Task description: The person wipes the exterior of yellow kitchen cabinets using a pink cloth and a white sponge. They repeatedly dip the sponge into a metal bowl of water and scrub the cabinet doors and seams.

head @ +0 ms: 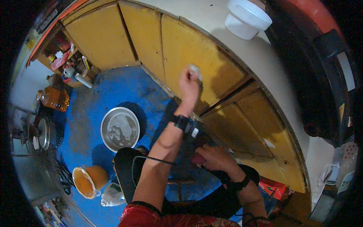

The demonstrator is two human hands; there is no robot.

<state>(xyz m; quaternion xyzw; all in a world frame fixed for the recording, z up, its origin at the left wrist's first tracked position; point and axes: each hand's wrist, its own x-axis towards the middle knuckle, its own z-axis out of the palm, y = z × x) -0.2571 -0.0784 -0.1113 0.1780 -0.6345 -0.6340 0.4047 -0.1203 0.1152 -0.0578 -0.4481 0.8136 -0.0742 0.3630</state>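
My left hand [189, 85] is raised in front of the yellow wooden cabinet doors [195, 54], its fingers closed on a small whitish item [195, 69], blurred, perhaps a cloth or sponge. My right hand [217, 159] is lower, near my knee, with its fingers around a dark red item [198, 159] whose kind I cannot tell. To the left, a round metal basin [120, 129] with cloudy, sudsy liquid stands on the blue floor. Both wrists wear dark bands, and a thin cable crosses my left forearm.
An orange tub [97, 176] and a white plastic bottle [112, 195] are at the lower left. Beyond them are a large jar of amber liquid [56, 98] and open shelves [61, 61] with bottles. White plastic tubs [245, 22] stand on the countertop [241, 51].
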